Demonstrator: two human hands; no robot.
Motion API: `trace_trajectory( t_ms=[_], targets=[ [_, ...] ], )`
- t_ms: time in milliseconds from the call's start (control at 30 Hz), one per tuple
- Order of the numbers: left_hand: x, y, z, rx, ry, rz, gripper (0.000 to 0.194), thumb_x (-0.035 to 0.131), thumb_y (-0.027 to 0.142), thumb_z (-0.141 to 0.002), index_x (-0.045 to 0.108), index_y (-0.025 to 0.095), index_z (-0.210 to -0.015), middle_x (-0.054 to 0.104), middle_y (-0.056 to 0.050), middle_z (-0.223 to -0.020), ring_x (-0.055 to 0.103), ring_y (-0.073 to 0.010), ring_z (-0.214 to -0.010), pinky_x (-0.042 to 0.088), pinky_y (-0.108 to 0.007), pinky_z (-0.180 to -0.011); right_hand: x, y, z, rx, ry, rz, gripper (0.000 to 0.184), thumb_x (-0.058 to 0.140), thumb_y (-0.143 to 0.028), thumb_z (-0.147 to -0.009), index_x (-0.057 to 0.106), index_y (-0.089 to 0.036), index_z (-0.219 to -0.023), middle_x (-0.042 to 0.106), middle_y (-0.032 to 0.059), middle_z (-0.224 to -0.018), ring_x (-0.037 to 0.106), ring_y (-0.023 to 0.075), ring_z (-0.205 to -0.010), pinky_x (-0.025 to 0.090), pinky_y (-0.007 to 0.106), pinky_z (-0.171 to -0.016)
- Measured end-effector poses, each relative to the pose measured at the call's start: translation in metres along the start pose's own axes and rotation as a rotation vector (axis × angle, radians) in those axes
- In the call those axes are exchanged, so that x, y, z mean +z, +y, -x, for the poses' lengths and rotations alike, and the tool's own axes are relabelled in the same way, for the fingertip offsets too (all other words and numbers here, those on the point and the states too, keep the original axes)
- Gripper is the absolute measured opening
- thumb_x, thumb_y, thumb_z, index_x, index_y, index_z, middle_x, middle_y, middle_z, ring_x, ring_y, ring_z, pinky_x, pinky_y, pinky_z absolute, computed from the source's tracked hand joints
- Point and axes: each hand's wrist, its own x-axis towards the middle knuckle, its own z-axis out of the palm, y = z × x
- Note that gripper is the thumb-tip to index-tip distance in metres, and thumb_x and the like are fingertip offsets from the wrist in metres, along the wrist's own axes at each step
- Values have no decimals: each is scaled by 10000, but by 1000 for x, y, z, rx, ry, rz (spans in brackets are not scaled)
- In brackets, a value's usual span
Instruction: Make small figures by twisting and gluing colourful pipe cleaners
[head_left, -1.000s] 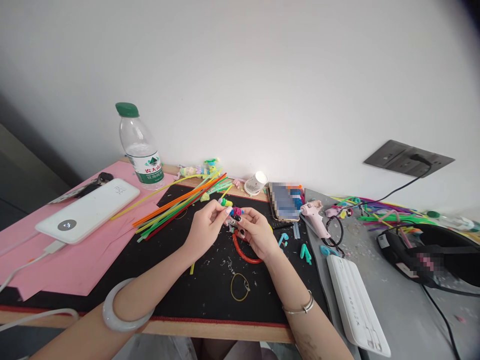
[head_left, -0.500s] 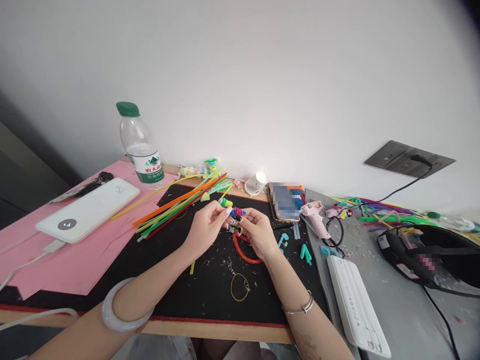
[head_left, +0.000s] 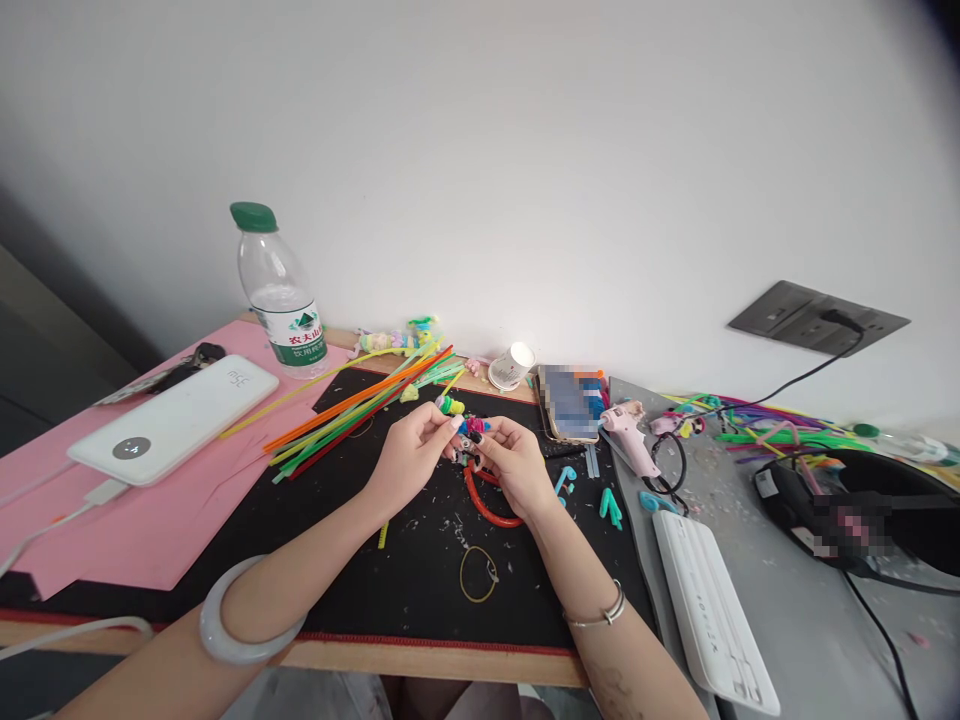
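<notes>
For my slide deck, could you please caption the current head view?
Left hand and right hand hold colourful craftwork above a black mat, near pipe cleaners.

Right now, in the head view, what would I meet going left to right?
Bottle, left hand, craft piece, right hand, phone, glue gun, wall socket.

Glossy plastic bottle, matt mat

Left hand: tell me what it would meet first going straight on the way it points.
Most likely the magenta and blue fuzzy piece held in the right hand, just ahead of the left hand; exact depth is hard to judge.
</notes>
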Motion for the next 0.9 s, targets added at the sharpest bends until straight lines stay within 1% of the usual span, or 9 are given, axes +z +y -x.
trace_trajectory(
  t_ms=[267,500,733,900],
  targets=[
    [0,0,0,-30,-18,1,264,535,401,-857,501,184,-711,614,8,-642,583,-123,-555,469,-268,-596,-3,4,-2,-43,-22,33,193,735,-274,-675,621,-155,-777,619,-12,-675,515,80,-536,459,217,-506],
    [0,-2,-1,-25,-25,7,255,530,392,-864,492,186,-718,611,8,-651,586,-123,-550,477,-268,-583,-5,5,-4,-100,-28,87,165,708,-253,-698,602,-170,-793,586,-39,-659,505,74,-508,463,221,-500],
    [0,-2,-1,-40,-35,17,252,534,381,-862,493,182,-714,614,10,-643,580,-113,-542,476,-253,-573,-7,8,-5,-127,-36,141,161,685,-253,-717,592,-169,-819,592,-32,-675,517,78,-517,464,220,-507],
    [0,-4,-3,-55,-53,37,248,535,386,-859,482,185,-723,622,9,-656,580,-115,-533,483,-263,-562,-7,7,-6,-140,-28,188,152,672,-252,-725,591,-171,-824,600,-26,-684,521,82,-518,465,224,-512]
  ],
)
